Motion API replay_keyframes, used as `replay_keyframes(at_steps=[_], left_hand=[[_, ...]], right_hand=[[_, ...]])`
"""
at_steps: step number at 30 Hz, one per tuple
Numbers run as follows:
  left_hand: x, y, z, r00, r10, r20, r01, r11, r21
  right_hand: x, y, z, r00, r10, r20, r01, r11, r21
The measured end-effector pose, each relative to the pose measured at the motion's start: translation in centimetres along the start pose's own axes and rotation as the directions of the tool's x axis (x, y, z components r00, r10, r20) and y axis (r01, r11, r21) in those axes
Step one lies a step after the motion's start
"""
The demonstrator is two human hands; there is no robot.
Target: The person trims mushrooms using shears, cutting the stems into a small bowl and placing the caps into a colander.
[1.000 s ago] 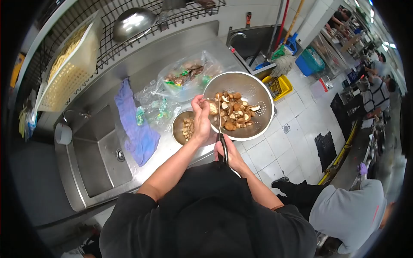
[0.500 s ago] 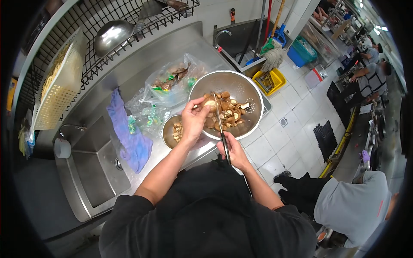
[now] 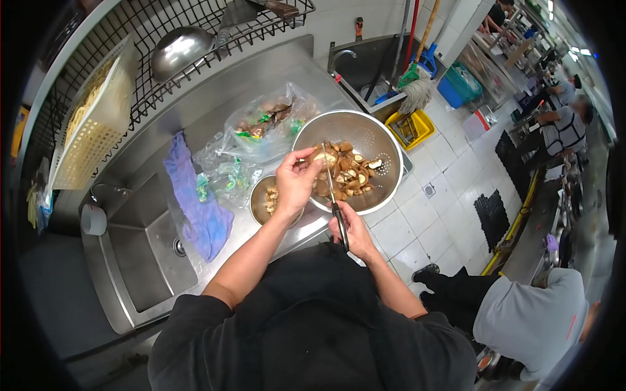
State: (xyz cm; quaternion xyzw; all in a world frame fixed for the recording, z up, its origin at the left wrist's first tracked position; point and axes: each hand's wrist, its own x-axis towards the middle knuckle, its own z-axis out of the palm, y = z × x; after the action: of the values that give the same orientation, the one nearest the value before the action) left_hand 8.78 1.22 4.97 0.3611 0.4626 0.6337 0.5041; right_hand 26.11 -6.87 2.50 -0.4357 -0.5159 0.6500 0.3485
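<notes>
My left hand (image 3: 297,182) pinches a brown mushroom (image 3: 327,159) over a large steel colander (image 3: 383,133). Its pale cut face or underside shows. The scissors (image 3: 336,212), black-handled with long metal blades, are in my right hand (image 3: 355,233); their blades reach up beside the mushroom, and whether they touch it is hard to tell. Cut mushroom pieces (image 3: 355,173) lie in the colander below. A smaller steel bowl (image 3: 258,199) with chopped pale-brown pieces stands left of it, partly hidden by my left wrist.
Clear plastic bags (image 3: 254,140), one with dark contents, and a purple-blue cloth (image 3: 195,202) lie on the steel counter. The sink (image 3: 147,260) is at left, below a wire rack (image 3: 140,98). A yellow mop bucket (image 3: 424,124) stands beyond. A co-worker (image 3: 528,319) is at right.
The mushroom in my left hand shows a larger pale face and less brown cap than before. The whole view has shifted slightly; both hands keep their places over the colander.
</notes>
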Motion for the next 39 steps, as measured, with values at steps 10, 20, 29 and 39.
replay_keyframes(at_steps=[10, 20, 29, 39], left_hand=[[0.5, -0.4, -1.4, 0.999, -0.001, -0.034, 0.001, 1.000, -0.009], [1.5, -1.1, -2.7, 0.988, -0.113, 0.105, 0.124, 0.987, -0.100], [2.0, -1.4, -2.0, 0.991, -0.109, 0.073, 0.113, 0.992, -0.048], [2.6, -2.0, -0.8, 0.980, -0.194, 0.045, 0.194, 0.981, 0.005]], right_hand=[[0.4, -0.6, 0.5, 0.975, 0.174, -0.140, -0.147, 0.972, 0.184], [-0.2, -2.1, -0.4, 0.997, 0.071, 0.014, -0.070, 0.995, -0.074], [0.6, 0.9, -0.5, 0.993, 0.087, -0.076, -0.094, 0.991, -0.093], [0.8, -0.2, 0.2, 0.980, 0.101, -0.173, -0.098, 0.995, 0.027]])
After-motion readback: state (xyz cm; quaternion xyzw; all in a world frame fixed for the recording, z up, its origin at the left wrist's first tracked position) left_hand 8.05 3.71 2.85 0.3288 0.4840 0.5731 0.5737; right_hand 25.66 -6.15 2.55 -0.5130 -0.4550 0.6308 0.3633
